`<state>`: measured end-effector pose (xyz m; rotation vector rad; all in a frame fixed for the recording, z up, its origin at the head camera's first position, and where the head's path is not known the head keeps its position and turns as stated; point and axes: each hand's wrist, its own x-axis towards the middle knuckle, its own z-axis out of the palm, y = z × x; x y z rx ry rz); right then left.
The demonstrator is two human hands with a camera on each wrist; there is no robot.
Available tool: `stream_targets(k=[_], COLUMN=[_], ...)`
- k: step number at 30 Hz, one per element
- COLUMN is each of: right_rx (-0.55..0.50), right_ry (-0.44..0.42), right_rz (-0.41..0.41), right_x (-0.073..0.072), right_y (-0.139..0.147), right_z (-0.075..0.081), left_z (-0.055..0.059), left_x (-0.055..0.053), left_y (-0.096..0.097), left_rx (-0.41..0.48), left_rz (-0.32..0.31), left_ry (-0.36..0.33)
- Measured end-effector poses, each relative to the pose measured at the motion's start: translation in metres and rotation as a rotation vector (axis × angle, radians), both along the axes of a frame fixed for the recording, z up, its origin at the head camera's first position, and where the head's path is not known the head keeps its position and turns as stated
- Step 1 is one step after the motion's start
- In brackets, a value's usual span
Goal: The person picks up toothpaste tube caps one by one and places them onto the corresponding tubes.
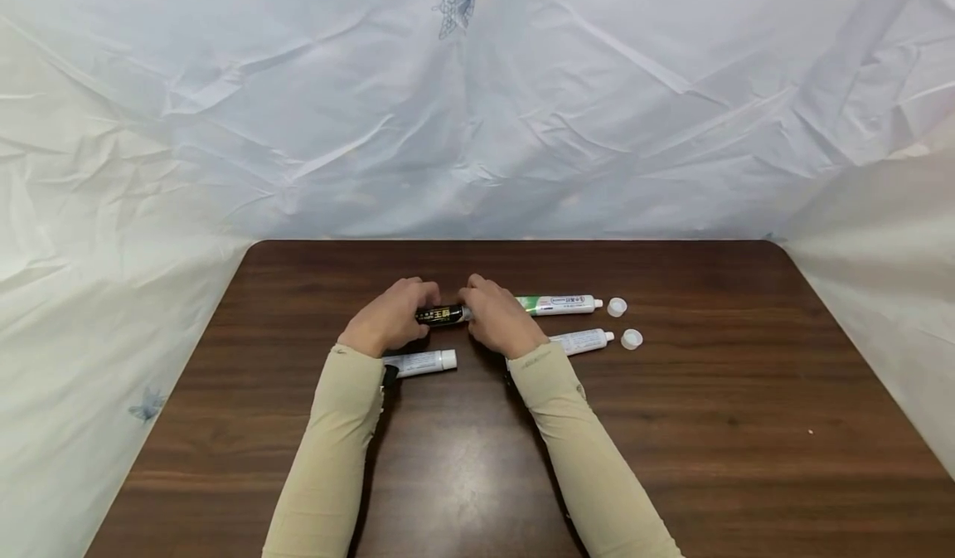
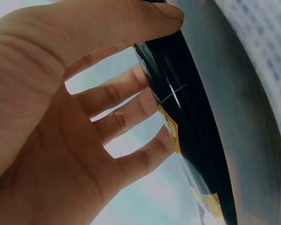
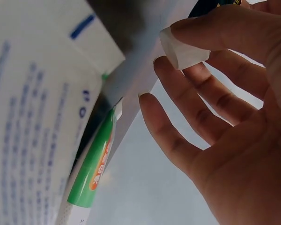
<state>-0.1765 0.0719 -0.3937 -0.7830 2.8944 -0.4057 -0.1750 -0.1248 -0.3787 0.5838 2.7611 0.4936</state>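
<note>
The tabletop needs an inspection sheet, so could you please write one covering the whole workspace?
Surface: dark wood-grain tabletop.
Job's things: black tube, white cap at its end (attachment unclear); green-and-white tube and open white tube, loose caps by their nozzles; capped white tube.
Clutter: small white speck at right.
Hands: left hand grips the black tube; right hand pinches the white cap.
Cables: nothing seen.
Surroundings: creased pale sheeting behind and at both sides.

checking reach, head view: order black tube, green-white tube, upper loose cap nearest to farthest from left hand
1. Black tube, held in the left hand
2. Green-white tube, to the right
3. Upper loose cap, farther right
</note>
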Motion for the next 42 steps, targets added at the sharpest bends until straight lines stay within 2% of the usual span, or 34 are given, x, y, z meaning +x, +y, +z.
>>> stream_targets(k=[6, 12, 28, 38, 42], right_rx=[0.018, 0.013, -0.088, -0.136, -0.121], right_ry=[0.038, 0.024, 0.003, -0.055, -0.075], right_rz=[0.018, 0.013, 0.015, -0.007, -0.006], right_x=[0.000, 0.000, 0.003, 0.001, 0.001], right_y=[-0.001, -0.002, 0.002, 0.001, 0.001], right_z=[0.001, 0.003, 0.006, 0.013, 0.014], left_z=[0.000, 0.001, -0.001, 0.003, 0.002], left_x=[-0.002, -0.003, -0.001, -0.003, -0.002], left_y=[0.000, -0.001, 0.000, -0.002, -0.002], left_rx=[0.002, -0.005, 0.007, 0.020, 0.018], left_rz=[0.006, 0.008, 0.011, 0.004, 0.000], left_ry=[-0.004, -0.023, -0.022, -0.033, -0.041])
